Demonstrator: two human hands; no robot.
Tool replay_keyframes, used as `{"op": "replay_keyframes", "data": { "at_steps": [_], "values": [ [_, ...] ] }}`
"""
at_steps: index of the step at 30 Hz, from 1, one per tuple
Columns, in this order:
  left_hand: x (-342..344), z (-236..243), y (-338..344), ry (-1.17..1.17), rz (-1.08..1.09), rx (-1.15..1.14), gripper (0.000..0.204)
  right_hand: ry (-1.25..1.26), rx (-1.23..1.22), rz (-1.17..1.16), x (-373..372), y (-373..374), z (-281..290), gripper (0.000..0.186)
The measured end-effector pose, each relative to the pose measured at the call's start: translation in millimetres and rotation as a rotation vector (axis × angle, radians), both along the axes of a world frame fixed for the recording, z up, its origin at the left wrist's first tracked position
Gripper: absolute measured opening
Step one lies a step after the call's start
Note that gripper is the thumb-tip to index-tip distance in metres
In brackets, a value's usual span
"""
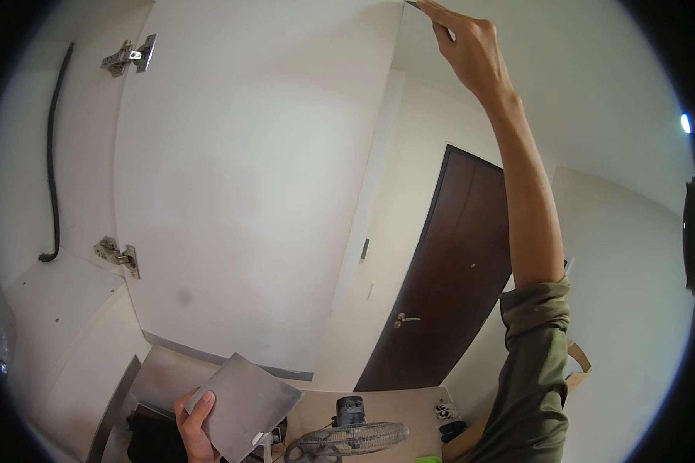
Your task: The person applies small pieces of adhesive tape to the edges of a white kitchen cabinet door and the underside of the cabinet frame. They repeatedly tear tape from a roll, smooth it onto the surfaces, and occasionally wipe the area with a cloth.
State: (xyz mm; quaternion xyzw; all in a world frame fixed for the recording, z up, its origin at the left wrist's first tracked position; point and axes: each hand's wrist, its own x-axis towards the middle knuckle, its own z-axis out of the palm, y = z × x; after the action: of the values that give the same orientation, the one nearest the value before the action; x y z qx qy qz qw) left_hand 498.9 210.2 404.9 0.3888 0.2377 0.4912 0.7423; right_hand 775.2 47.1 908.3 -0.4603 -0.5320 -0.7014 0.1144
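My left hand, low in the picture, is closed on a flat grey rectangular panel, its thumb across the near face. The panel is tilted, with a small white patch by its lower edge. A large white cabinet door stands open on two metal hinges, the upper hinge and the lower hinge. Up at the door's top outer corner is my right hand, arm raised. Its fingers are pinched together at a small dark thing, mostly cut off by the picture's edge.
Inside the white cabinet at left runs a black cable. Below stand a fan and a black item. Farther back are a dark brown room door, shoes on the floor and a cardboard box beyond my sleeve.
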Motion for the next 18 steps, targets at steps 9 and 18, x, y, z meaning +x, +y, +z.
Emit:
{"op": "replay_keyframes", "data": {
  "at_steps": [9, 18],
  "values": [
    [-5, -6, 3, -0.016, 0.014, -0.002, 0.041, -0.358, 0.169, -0.032, 54, 20, -14, 0.033],
    [-2, -4, 0, 0.000, 0.048, 0.026, 0.039, -0.238, 0.112, 0.107, 31, 12, -6, 0.027]
  ]
}}
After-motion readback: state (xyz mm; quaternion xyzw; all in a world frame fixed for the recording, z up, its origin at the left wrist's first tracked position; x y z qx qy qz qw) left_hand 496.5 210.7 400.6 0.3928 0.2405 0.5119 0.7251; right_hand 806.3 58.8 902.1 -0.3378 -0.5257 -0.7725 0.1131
